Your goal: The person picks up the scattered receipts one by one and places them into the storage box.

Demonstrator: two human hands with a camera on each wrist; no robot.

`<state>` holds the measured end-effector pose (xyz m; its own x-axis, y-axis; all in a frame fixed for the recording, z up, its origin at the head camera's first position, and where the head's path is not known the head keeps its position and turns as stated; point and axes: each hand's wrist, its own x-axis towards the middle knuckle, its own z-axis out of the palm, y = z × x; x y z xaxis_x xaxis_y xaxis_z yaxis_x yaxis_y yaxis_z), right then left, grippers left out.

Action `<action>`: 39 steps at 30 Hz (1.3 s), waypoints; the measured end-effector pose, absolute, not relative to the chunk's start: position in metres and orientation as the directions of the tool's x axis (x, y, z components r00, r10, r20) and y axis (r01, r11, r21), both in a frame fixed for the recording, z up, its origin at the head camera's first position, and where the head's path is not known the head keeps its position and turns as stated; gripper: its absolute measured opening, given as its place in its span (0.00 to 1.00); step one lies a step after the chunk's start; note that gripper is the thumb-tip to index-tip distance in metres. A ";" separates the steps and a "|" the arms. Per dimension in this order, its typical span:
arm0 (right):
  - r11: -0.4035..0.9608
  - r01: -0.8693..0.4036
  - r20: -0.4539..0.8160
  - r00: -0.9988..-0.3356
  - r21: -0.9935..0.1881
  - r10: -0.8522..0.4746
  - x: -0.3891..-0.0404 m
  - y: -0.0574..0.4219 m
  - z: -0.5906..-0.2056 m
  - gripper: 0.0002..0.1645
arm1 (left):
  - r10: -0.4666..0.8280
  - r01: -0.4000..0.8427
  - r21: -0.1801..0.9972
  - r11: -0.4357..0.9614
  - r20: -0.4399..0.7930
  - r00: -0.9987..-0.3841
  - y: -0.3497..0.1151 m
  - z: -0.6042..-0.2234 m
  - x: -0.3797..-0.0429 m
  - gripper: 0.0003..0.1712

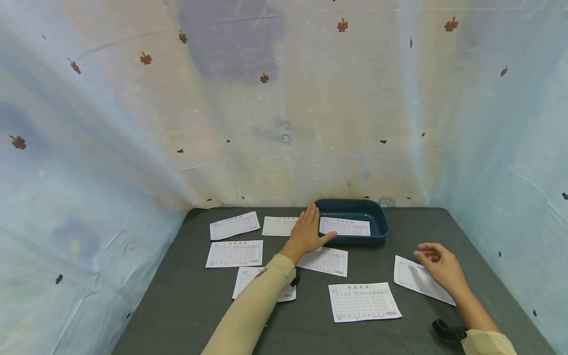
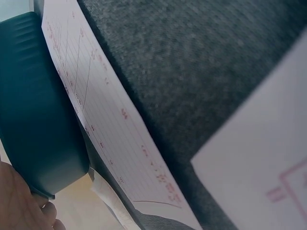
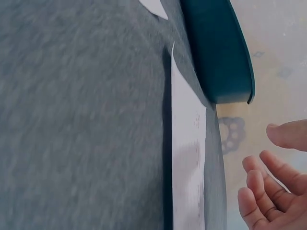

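My left hand (image 1: pixel 307 234) is at the left end of a dark teal plastic tray (image 1: pixel 377 224), fingers straight along the rim and thumb stretched toward its front edge. In the left wrist view, fingertips (image 2: pixel 48 213) show right at the tray's rim. One printed form slip (image 1: pixel 345 227) lies inside the tray. My right hand (image 1: pixel 441 268) hovers over another form slip (image 1: pixel 414 278) at the right, its fingers loosely bent with nothing between them. In the right wrist view, thumb and fingers stand apart above that slip (image 3: pixel 187 158), which has a lifted corner.
Several more form slips lie on the dark grey table (image 1: pixel 177 315): one at front centre (image 1: pixel 365 303), one before the tray (image 1: pixel 328 261), others at left (image 1: pixel 235 254). My left sleeve partly covers one slip (image 1: pixel 244 278). A patterned curtain (image 1: pixel 284 123) hangs behind the table.
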<state>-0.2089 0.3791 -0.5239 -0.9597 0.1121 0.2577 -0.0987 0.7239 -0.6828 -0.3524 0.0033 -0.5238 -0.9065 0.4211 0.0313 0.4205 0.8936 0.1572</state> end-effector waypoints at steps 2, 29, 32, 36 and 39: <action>0.734 -0.088 0.247 -0.963 -0.673 0.111 -0.206 0.383 -0.524 0.23 | 0.417 0.417 0.155 0.896 0.034 -0.908 0.004 -0.525 -0.353 0.65; 0.828 0.083 0.097 -0.982 -0.555 0.163 -0.184 0.433 -0.527 0.41 | 0.411 0.413 0.139 0.900 0.042 -0.911 0.003 -0.520 -0.349 0.64; 0.847 0.098 0.081 -0.983 -0.523 0.164 -0.184 0.437 -0.527 0.43 | 0.413 0.415 0.139 0.899 0.045 -0.910 0.003 -0.520 -0.349 0.64; 0.865 0.101 0.061 -0.987 -0.491 0.149 -0.182 0.440 -0.527 0.44 | 0.415 0.416 0.147 0.897 0.040 -0.909 0.003 -0.519 -0.348 0.64; 0.875 0.110 0.022 -0.990 -0.471 0.136 -0.181 0.442 -0.526 0.47 | 0.414 0.415 0.152 0.897 0.034 -0.909 0.003 -0.518 -0.347 0.64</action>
